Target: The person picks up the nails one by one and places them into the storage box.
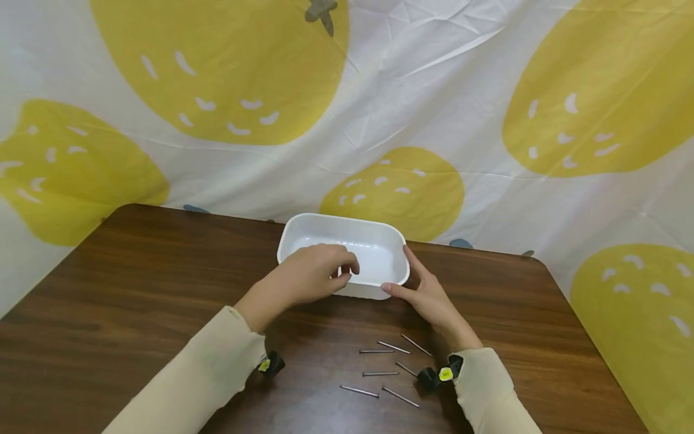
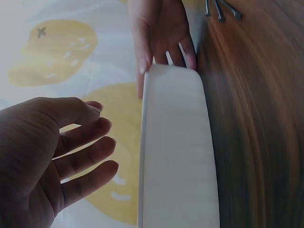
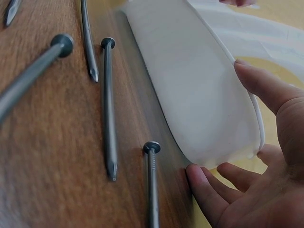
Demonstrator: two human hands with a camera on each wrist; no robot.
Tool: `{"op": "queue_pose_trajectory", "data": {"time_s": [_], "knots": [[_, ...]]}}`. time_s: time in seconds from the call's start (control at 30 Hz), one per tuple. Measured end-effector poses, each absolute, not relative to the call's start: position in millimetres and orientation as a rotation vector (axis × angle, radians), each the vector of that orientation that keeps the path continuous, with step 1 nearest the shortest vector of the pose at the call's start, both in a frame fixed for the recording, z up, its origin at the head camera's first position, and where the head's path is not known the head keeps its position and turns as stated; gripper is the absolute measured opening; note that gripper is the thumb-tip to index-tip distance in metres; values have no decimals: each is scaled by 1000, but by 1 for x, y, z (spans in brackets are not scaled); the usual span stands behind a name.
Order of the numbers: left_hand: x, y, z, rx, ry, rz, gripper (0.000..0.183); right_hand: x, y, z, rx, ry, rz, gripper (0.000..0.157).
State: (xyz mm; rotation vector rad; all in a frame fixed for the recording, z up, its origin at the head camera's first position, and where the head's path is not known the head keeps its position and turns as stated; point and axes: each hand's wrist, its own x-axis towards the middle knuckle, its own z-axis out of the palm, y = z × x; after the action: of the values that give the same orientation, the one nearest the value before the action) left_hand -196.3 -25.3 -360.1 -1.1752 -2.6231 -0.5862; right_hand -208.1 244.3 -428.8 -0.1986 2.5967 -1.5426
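Observation:
A white rectangular plastic tub [image 1: 374,260] with rounded corners stands near the table's back edge, and no contents show in it. My right hand [image 1: 434,299] grips its right end, the thumb [image 3: 263,85] at the near rim and the fingers against the end wall. Over the near rim hovers my left hand [image 1: 311,272]; its fingers are loosely bent with nothing between them. In the left wrist view that hand [image 2: 57,147] is apart from the tub's long side wall [image 2: 178,142]. Several steel nails [image 1: 359,392] lie scattered on the table in front of the right hand.
The dark wood-grain table [image 1: 135,313] ends at the back against a white cloth [image 1: 423,108] printed with yellow fruit. Black wrist cameras are strapped at both cuffs; the right one [image 1: 428,380] overlaps a nail in the head view.

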Motion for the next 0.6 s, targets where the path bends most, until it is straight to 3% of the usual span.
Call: {"op": "queue_pose_trajectory", "data": {"time_s": [0.6], "knots": [[-174, -3, -384, -1197, -2743, -748, 11, -207, 245, -430, -200, 2584, -1550, 96]]}}
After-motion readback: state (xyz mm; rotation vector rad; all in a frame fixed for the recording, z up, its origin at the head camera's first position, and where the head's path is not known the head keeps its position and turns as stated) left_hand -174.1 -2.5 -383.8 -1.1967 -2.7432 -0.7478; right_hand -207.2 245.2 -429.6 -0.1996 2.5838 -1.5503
